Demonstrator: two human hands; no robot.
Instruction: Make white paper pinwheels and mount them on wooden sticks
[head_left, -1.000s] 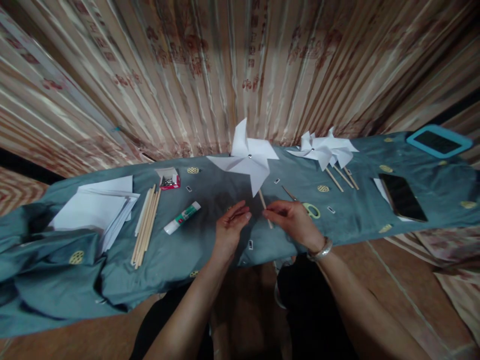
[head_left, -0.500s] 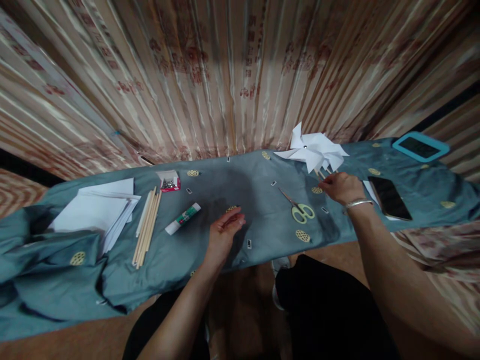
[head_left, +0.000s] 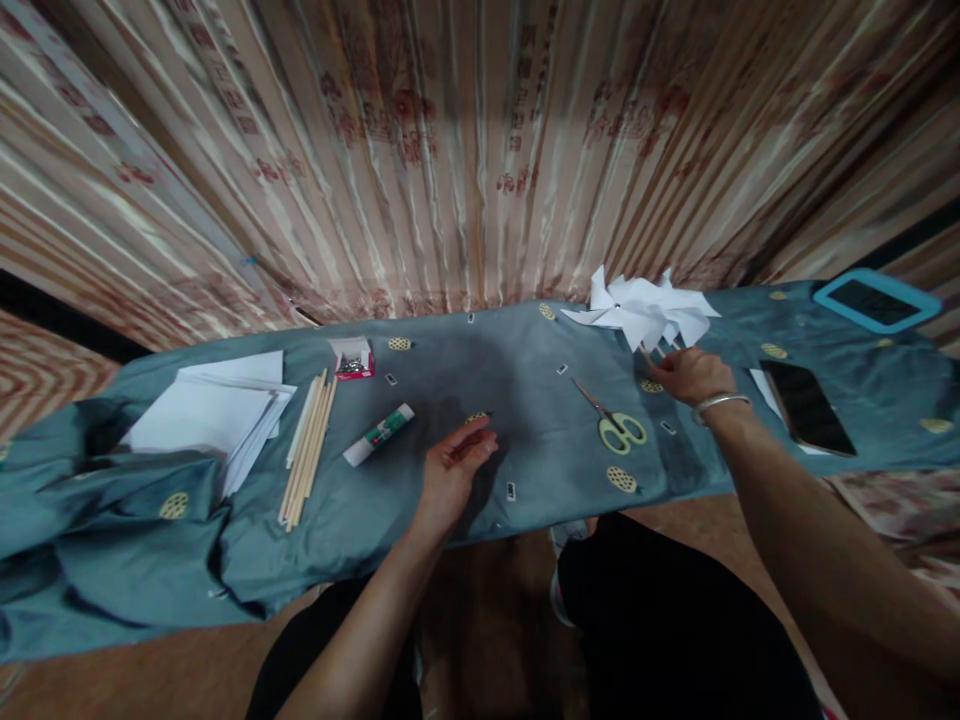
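Observation:
Several white paper pinwheels on thin wooden sticks lie overlapping at the far edge of the cloth, right of centre. My right hand, with a bracelet at its wrist, is closed at the lower ends of the sticks; how many it grips is hidden by the fingers. Over the middle of the cloth is my left hand, fingers loosely curled with a gap at the thumb and nothing seen in it. Green-handled scissors lie between the hands. A glue stick lies left of my left hand.
On the left are white paper sheets, wooden sticks and a small open box of metal pins. To the right lie a dark phone on paper and a blue-framed tablet. A patterned curtain hangs behind the cloth-covered table.
My right hand has closed in on the pinwheel sticks, and the pinwheel blades on the right have shifted. My left hand stays over the middle. The whole view has moved slightly.

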